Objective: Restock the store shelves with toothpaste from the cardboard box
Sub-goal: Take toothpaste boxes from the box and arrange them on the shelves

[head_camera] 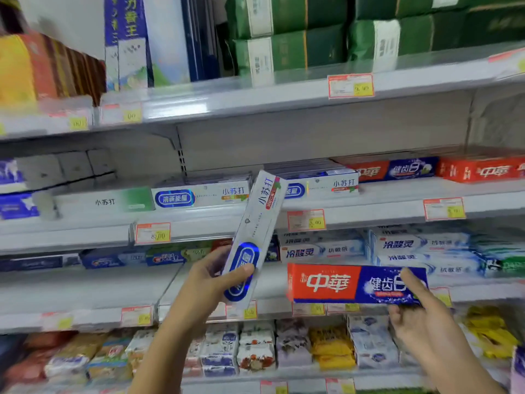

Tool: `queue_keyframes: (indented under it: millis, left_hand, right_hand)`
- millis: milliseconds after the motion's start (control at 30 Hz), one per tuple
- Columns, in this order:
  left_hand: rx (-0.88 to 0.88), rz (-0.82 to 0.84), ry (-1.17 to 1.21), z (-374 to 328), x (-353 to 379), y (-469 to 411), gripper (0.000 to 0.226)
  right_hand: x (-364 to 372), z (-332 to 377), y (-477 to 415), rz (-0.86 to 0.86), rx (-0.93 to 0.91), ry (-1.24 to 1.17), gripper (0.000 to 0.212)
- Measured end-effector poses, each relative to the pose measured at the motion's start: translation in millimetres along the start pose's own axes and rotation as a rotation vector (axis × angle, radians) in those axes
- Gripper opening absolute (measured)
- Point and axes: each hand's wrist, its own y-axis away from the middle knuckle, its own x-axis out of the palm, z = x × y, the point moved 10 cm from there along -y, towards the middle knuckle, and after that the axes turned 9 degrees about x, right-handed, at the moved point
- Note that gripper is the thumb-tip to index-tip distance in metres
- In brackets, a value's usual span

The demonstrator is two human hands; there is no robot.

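Note:
My left hand (207, 282) grips the lower end of a white toothpaste box (257, 223) with a blue oval logo. It is tilted up to the right, its top end level with the middle shelf (369, 207). My right hand (417, 317) holds a red and blue toothpaste box (341, 282) flat by its right end, in front of the shelf below. Matching white boxes (199, 194) lie on the middle shelf, and matching red and blue boxes (397, 169) lie at its back right. The cardboard box is out of view.
Green packs (298, 38) and blue boxes fill the top shelf. White and blue toothpaste boxes (397, 248) are stacked on the lower shelf to the right. Soap bars and yellow packs (329, 345) line the bottom shelf. Price tags (153, 233) hang on the shelf edges.

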Motion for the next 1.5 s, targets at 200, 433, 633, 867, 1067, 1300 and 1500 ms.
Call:
queue_keyframes:
  millis: [200, 433, 633, 867, 1067, 1300, 1500]
  left_hand:
    - [0.361, 0.057, -0.584, -97, -2, -66, 0.038]
    - [0.448, 0.366, -0.794, -125, 92, -141, 0.034]
    - [0.474, 0.342, -0.907, -107, 103, -171, 0.034]
    - [0.623, 0.315, -0.998, -82, 92, -161, 0.054]
    - [0.732, 0.245, -1.287, -92, 90, -159, 0.058]
    - [1.0, 0.101, -1.345, -96, 101, -137, 0.058]
    - [0.777, 0.33, -1.4, -94, 103, -155, 0.065]
  right_hand:
    - [15, 64, 0, 0.051, -0.204, 0.049, 0.01]
    - [29, 121, 13, 0.04, -0.366, 0.08, 0.014]
    - [16, 149, 23, 0.005, -0.435, 0.098, 0.014]
    - [-2, 158, 30, -0.014, -0.455, 0.094, 0.019]
    - [-2, 163, 33, -0.005, -0.454, 0.131, 0.035]
    - [7, 177, 31, -0.013, -0.482, 0.097, 0.035]
    - [12, 179, 22, -0.002, -0.479, 0.054, 0.031]
